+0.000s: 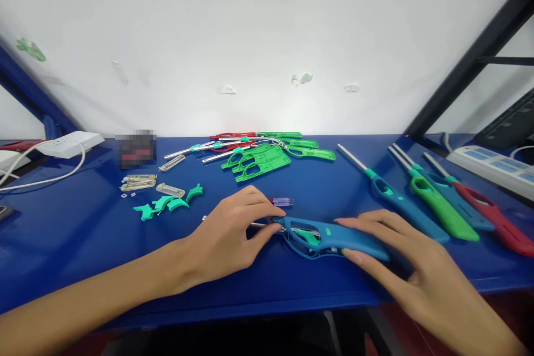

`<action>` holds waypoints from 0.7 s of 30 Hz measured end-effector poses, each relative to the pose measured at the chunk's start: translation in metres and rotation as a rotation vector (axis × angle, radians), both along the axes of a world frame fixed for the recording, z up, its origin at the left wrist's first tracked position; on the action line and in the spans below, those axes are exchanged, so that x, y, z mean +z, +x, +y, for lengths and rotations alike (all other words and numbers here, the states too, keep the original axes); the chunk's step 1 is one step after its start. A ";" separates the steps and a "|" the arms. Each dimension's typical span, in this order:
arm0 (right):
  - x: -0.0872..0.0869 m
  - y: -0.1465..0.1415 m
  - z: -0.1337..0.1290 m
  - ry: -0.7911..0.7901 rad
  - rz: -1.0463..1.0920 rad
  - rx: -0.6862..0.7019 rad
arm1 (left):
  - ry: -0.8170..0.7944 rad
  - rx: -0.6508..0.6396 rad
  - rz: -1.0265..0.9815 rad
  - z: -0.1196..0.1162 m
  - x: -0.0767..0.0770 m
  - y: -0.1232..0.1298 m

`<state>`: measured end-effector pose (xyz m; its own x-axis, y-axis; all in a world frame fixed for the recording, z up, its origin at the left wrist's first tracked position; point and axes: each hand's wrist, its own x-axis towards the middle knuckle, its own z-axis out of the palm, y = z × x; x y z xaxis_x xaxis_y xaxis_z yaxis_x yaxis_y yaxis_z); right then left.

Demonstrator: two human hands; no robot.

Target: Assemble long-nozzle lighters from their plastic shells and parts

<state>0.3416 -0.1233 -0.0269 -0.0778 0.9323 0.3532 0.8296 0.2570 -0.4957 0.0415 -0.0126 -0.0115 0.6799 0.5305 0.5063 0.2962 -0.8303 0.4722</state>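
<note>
A blue gas lighter [354,240] lies on the blue table in front of me, its two casing halves slightly apart along the lower edge. My left hand [237,228] pinches its front end, where the metal tube meets the casing. Thumb and fingers of my right hand [400,250] grip the handle from both long sides. Through the loop a green trigger [310,238] shows. Part of the metal tube is hidden behind my left hand. Just beyond it lies a screwdriver with a clear purplish handle [283,201].
Several whole lighters [444,206] lie at right, near a white power strip [492,164]. Green casing halves [267,160] and metal tubes are heaped at the back. Loose green triggers [167,203] and clear fuel tanks [138,182] lie at left, near a white socket box [70,144].
</note>
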 end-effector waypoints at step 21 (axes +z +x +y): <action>-0.011 0.004 -0.004 -0.095 0.058 -0.001 | -0.092 -0.032 0.117 -0.003 0.001 0.000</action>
<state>0.3459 -0.1271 -0.0377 -0.0589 0.9618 0.2675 0.7992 0.2060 -0.5647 0.0413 -0.0152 -0.0104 0.7484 0.5482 0.3733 0.3277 -0.7950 0.5105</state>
